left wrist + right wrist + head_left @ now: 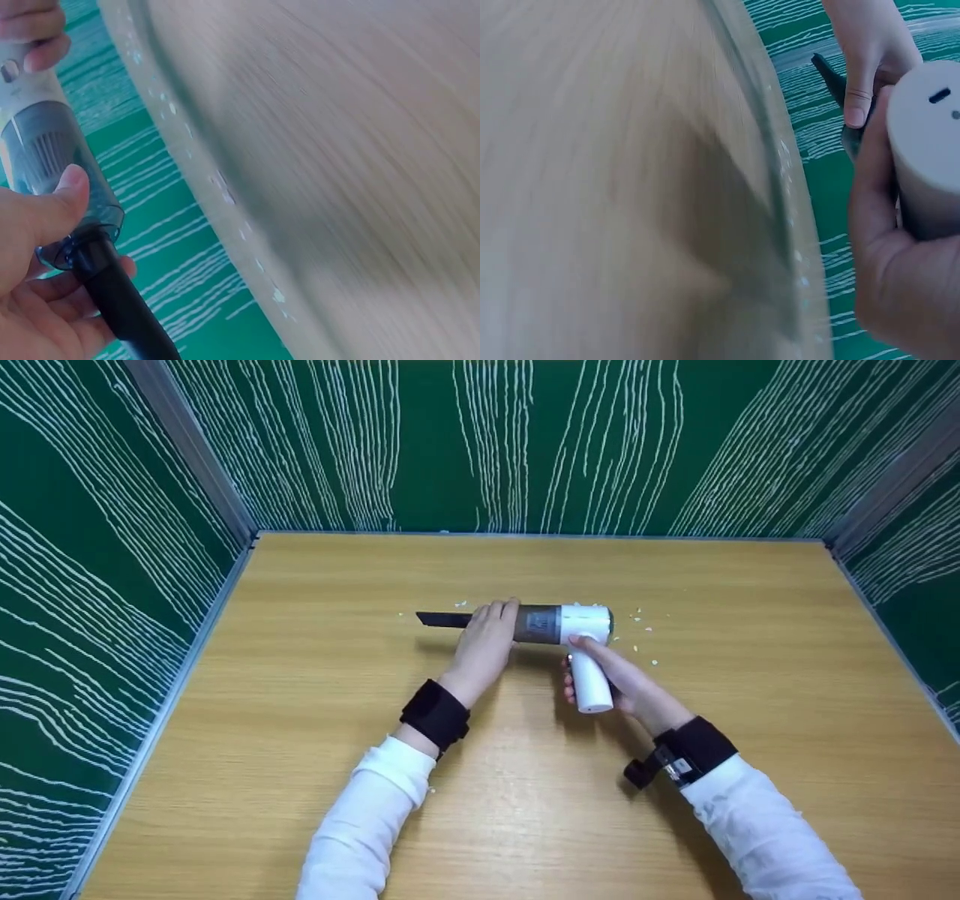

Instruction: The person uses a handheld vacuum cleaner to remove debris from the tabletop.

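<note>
A white handheld vacuum cleaner (587, 622) with a smoky clear dust cup (538, 624) is held sideways over the table, its black crevice nozzle (442, 619) pointing left. My right hand (628, 684) grips the white handle (592, 682), thumb near the top of it. The left hand (487, 641) wraps the front end of the dust cup where the nozzle joins. In the left wrist view, the left thumb (71, 191) lies along the clear cup and the fingers curl beneath. The right wrist view shows the handle's round base (937, 124) inside the right hand.
Small white scraps (637, 619) lie scattered on the wooden table (510, 810) behind and right of the vacuum, with a few (460, 604) near the nozzle. Green panels with white wavy lines (427, 450) stand along the back and both sides.
</note>
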{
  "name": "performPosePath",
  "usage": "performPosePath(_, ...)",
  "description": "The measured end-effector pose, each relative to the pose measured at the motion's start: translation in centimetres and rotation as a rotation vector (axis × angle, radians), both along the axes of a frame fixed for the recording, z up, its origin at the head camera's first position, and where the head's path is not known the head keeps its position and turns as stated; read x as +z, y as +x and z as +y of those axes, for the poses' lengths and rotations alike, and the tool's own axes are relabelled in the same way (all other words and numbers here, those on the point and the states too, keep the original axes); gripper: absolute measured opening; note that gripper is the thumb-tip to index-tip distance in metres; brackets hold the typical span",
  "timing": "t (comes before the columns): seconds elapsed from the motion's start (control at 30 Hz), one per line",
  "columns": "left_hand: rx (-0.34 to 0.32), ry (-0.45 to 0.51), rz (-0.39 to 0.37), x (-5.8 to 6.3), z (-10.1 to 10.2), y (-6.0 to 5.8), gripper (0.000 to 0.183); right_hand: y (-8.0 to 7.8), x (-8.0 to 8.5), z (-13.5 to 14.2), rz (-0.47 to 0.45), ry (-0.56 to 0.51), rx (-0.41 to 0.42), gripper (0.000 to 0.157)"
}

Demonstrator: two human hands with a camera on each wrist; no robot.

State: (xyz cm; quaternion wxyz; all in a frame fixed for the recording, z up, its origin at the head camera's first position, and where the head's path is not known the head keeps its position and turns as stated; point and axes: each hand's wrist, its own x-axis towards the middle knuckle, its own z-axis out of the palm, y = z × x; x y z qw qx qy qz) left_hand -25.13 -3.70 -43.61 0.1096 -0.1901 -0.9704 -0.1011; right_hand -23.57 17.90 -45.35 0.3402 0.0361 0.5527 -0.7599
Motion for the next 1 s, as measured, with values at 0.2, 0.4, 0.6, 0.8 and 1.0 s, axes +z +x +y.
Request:
performPosePath(0.2, 0.037, -0.069, -0.022, -0.5, 1.0, -0.4, 0.066, -0.2, 0.5, 1.1, 0.437, 0.750, -0.010, 0.057)
performPosePath(0.4, 0.067, -0.142, -0.077, -1.6, 1.9, -1.2, 0.064, -1.0, 0.5, 1.2, 0.657, 1.169, 0.066, 0.052)
performPosePath(0.6, 0.093, -0.154, -0.093, -2.2, 2.6, -1.6, 0.038, -1.6, -0.1, 1.1, 0.653, 1.216, 0.098, 0.049)
performPosePath(0.8, 0.097, -0.148, -0.124, -2.7, 2.5, -1.9, 0.038, -1.7, -0.3, 0.9, 0.683, 1.228, 0.107, 0.049)
performPosePath(1.0, 0.073, -0.093, -0.261, -1.9, 1.3, -1.5, 0.086, -1.2, 0.8, 0.8, 0.867, 1.380, 0.046, 0.053)
